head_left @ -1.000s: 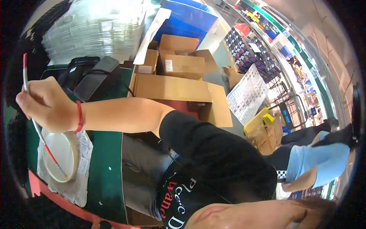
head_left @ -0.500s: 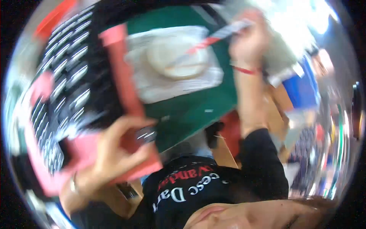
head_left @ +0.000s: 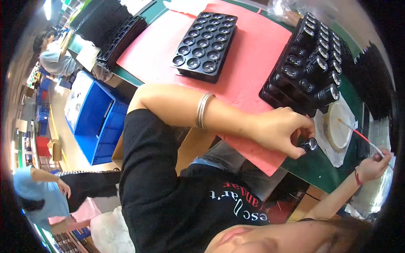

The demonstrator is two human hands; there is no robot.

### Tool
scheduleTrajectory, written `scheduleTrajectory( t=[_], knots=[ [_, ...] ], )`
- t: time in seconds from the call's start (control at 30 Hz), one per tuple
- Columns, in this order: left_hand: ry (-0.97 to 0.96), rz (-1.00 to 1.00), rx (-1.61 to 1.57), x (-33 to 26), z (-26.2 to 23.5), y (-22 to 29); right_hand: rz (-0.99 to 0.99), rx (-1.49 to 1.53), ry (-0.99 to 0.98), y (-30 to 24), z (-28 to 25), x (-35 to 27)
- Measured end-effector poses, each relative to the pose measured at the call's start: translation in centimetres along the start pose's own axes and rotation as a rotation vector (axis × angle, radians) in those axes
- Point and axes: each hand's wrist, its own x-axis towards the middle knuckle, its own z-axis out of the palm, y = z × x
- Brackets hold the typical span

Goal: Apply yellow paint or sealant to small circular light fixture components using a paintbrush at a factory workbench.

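Between the thumb and fingers of my left hand [head_left: 278,130] is a small black lens barrel [head_left: 311,144], its glass end showing. My right hand [head_left: 373,167] pinches a thin brush [head_left: 362,135] with a red and white handle. The brush tip reaches over a pale round dish [head_left: 337,126]; whether it touches the dish I cannot tell. Under the dish lies a creased white sheet [head_left: 336,160] on the green tabletop [head_left: 322,179]. Just beyond my left hand stands a black tray holding several lens barrels [head_left: 321,64], some sticking up higher than others.
A second black tray [head_left: 203,43] with rows of lenses lies on the pink mat [head_left: 156,55]. Stacked black trays [head_left: 120,40] stand at the far left edge. A blue bin [head_left: 101,130] is beside the table. Other people [head_left: 42,198] are off to the left.
The view has swung, so the dish, brush and tray appear farther right, and the second tray and blue bin have come into sight. Both hands keep their grips.
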Motion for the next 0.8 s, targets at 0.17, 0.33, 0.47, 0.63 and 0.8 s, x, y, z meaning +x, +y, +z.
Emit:
scheduleTrajectory(
  t=[0.17, 0.33, 0.47, 0.63, 0.8],
  knots=[
    [-0.013, 0.009, -0.013, 0.5, 0.1, -0.1, 0.098, -0.001, 0.047, -2.2, 1.8, -0.2],
    [-0.012, 0.022, -0.030, 0.4, 0.2, -0.2, 0.123, 0.098, 0.215, -3.4, 2.3, -0.4],
    [0.030, 0.089, 0.005, 0.3, 0.2, -0.4, 0.204, 0.151, 0.083, -3.5, 2.1, -0.8],
    [0.017, 0.027, -0.027, 0.0, 0.0, 0.0, 0.092, -0.011, 0.057, -3.8, 2.6, -0.9],
    [0.002, -0.004, -0.034, 0.0, 0.0, -0.1, -0.029, -0.148, 0.097, -2.1, 1.8, -0.4]
  ],
)
